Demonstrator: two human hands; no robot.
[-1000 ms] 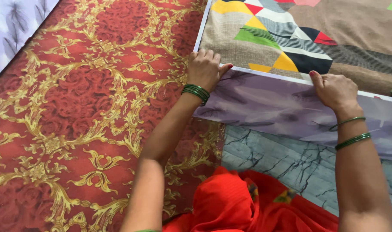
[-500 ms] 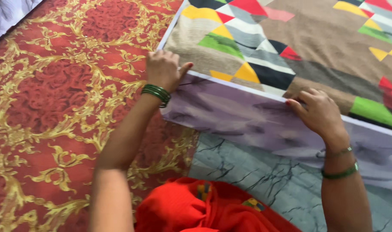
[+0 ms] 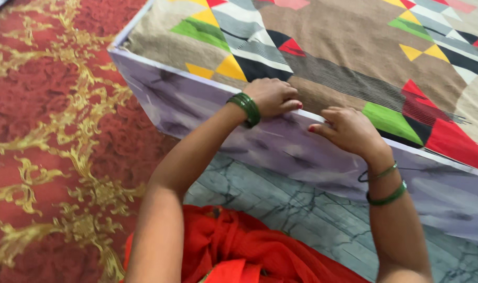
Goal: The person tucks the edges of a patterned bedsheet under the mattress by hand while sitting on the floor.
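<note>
My left hand [image 3: 273,97] and right hand [image 3: 349,131] sit close together on the mattress edge [image 3: 301,141], each grip curled shut, pinching the patterned geometric bedsheet [image 3: 354,47] where it meets the pale purple side. The mattress lies on the floor, over grey marble tiles [image 3: 281,204] and beside the red and gold carpet [image 3: 55,131].

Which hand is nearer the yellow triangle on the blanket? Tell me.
Left. The left hand rests on the mattress edge just right of the yellow triangle; the right hand lies farther right along it.
</note>
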